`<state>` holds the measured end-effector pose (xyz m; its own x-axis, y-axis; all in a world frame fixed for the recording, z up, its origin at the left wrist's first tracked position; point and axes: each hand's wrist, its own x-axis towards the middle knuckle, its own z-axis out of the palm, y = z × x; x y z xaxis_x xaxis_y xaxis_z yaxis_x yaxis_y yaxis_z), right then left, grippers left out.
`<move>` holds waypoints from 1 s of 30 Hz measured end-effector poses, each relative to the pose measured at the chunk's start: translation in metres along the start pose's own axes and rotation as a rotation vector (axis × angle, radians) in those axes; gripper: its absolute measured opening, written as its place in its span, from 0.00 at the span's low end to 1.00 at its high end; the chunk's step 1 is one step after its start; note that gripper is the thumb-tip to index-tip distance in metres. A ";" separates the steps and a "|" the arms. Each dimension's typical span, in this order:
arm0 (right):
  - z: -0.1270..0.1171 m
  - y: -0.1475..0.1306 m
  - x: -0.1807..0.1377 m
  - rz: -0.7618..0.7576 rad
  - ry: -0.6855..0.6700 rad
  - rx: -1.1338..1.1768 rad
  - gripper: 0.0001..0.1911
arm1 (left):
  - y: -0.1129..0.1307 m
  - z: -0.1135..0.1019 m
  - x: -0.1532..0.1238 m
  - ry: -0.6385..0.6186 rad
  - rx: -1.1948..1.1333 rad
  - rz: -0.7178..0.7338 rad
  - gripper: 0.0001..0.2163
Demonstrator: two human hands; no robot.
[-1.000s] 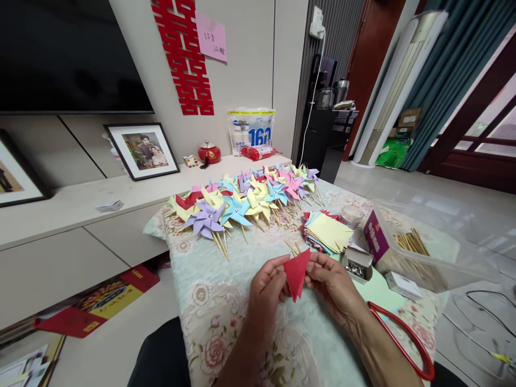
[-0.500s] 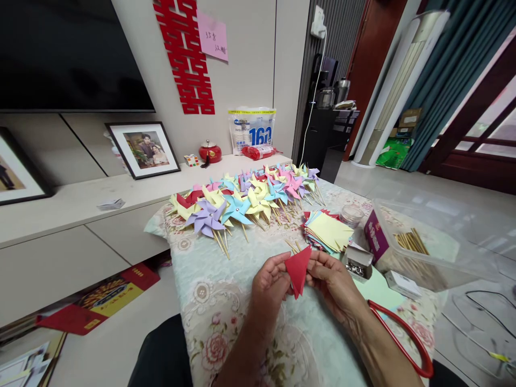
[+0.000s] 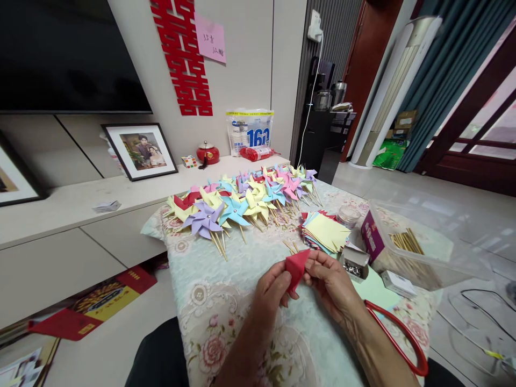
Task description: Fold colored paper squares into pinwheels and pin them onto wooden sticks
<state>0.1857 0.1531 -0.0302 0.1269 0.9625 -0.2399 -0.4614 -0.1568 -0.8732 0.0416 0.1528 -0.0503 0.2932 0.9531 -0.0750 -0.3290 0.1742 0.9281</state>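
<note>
In the head view, the red paper (image 3: 297, 267) sits just below the centre of the frame, above the tabletop (image 3: 197, 333), folded to a point. The left hand (image 3: 273, 284) pinches its left side under the thumb; the right hand (image 3: 328, 277) grips its upper right edge with the fingertips. Uneven pulling between the two could tear the thin sheet, and a slack pinch might let the fold spring open or crease crookedly. Right of centre, the open box (image 3: 355, 262) of small metal pieces stands near the right hand, so a sideways knock could spill them; the red handle (image 3: 399, 330), lower right, lies close enough to snag the forearm.
</note>
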 end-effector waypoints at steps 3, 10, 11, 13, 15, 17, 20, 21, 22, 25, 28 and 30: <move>0.001 -0.002 -0.001 -0.002 0.018 0.004 0.12 | 0.001 0.000 0.000 -0.015 0.020 0.013 0.24; 0.001 -0.002 -0.001 -0.038 0.037 0.002 0.11 | -0.012 0.006 0.001 0.019 -0.011 0.060 0.35; 0.001 -0.002 -0.001 -0.042 0.042 -0.004 0.11 | -0.014 0.007 0.002 0.035 -0.024 0.072 0.37; 0.001 -0.001 -0.001 -0.049 0.048 -0.018 0.11 | -0.018 0.007 0.003 0.066 -0.021 0.098 0.36; 0.002 0.000 -0.001 -0.057 0.038 -0.030 0.12 | -0.017 0.005 0.005 0.105 -0.001 0.111 0.31; 0.002 0.000 -0.002 -0.065 0.021 -0.034 0.12 | -0.012 0.002 0.005 0.154 -0.009 0.094 0.26; 0.003 -0.001 -0.002 -0.068 0.006 -0.047 0.12 | -0.001 0.001 0.004 0.238 -0.112 0.057 0.23; 0.003 -0.001 -0.002 -0.070 0.004 -0.051 0.12 | 0.001 0.002 0.004 0.254 -0.149 0.052 0.23; 0.003 -0.001 -0.002 -0.072 0.004 -0.054 0.12 | 0.004 0.002 0.003 0.262 -0.181 0.048 0.23; 0.003 0.000 -0.002 -0.081 0.009 -0.059 0.11 | 0.007 0.003 0.002 0.264 -0.243 0.026 0.26; 0.003 0.000 -0.002 -0.089 0.014 -0.068 0.10 | 0.008 0.002 0.001 0.261 -0.270 0.010 0.27; 0.003 -0.001 -0.002 -0.087 0.017 -0.075 0.10 | 0.008 0.002 0.001 0.245 -0.286 0.007 0.23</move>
<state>0.1831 0.1518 -0.0274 0.1788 0.9694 -0.1681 -0.3806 -0.0894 -0.9204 0.0411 0.1544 -0.0421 0.0782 0.9794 -0.1863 -0.5774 0.1968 0.7924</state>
